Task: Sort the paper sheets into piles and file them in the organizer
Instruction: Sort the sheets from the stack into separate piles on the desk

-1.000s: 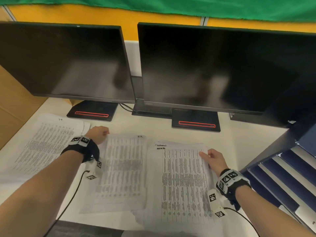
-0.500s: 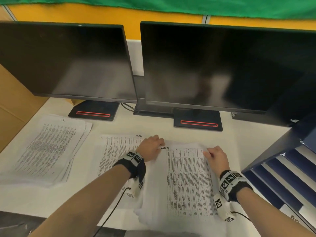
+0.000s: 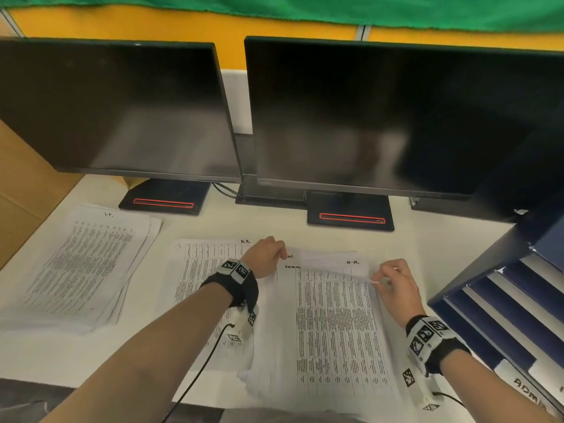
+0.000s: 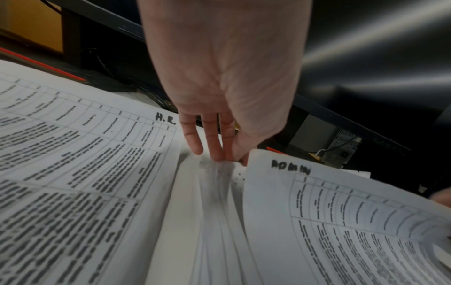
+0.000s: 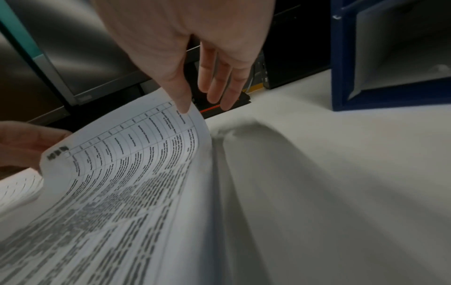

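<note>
A: Both hands are on the top sheet point(image 3: 332, 315), the one marked ADMIN, lower centre of the head view. The left hand point(image 3: 265, 257) pinches its top-left corner; the right hand point(image 3: 396, 283) pinches the top-right corner between thumb and forefinger, its other fingers point(image 5: 220, 84) hanging loose and straight.

B: And the sheet's bowed upward off the unsorted stack point(image 4: 219, 221) beneath it. What worries you?

A: A second page riding along. The left fingers point(image 4: 212, 138) press right into the fanned edges of that stack, so two sheets could lift as one and land in the wrong pile.

B: Or the pull goes uneven and the corner creases.

A: Right. The H.R. pile point(image 3: 198, 270) lies just left, partly under the left forearm, and the third pile point(image 3: 82, 264) sits at far left; a careless sweep could skew either.

B: The organizer point(image 3: 503, 315)?

A: Blue, lower right, cut off by the frame edge. One slot label reads something like ADMIN, but it's clipped.

B: What can't you make out?

A: The printed tables are too blurred to read, and I can't tell how many sheets the left hand actually grips.
</note>
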`<state>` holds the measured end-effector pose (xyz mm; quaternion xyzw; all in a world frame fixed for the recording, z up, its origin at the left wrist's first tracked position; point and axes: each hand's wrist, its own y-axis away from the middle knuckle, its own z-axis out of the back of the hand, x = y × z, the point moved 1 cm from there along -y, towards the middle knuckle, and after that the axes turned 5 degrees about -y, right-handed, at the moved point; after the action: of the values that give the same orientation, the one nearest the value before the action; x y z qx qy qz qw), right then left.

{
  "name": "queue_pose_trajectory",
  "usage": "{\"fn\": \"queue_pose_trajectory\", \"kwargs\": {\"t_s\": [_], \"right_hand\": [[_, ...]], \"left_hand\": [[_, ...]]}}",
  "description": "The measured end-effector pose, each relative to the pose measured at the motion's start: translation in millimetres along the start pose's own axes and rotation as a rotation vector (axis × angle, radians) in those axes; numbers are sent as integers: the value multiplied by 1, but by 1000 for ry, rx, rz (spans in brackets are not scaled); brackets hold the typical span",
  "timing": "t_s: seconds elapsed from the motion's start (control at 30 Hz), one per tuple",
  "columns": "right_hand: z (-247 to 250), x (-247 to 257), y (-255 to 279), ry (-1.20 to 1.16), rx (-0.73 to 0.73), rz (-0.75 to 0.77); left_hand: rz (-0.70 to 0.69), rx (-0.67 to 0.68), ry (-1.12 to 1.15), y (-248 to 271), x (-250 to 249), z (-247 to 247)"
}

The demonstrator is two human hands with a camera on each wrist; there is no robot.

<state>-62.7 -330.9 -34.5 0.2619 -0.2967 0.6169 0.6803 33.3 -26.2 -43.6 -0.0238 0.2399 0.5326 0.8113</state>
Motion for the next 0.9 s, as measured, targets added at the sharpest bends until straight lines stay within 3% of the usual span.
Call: {"fn": "queue_pose_trajectory", "kwargs": {"t_s": [0.4, 0.63, 0.9], "right_hand": [[-4, 4, 1, -57, 97, -31], [-7, 5, -2, -48, 105, 13], [-9, -2, -7, -100, 70, -39]], "left_hand": [[18, 94, -24, 1, -10, 17], [-64, -17, -219, 7, -20, 11], [-248, -149, -485, 23, -22, 10]]}}
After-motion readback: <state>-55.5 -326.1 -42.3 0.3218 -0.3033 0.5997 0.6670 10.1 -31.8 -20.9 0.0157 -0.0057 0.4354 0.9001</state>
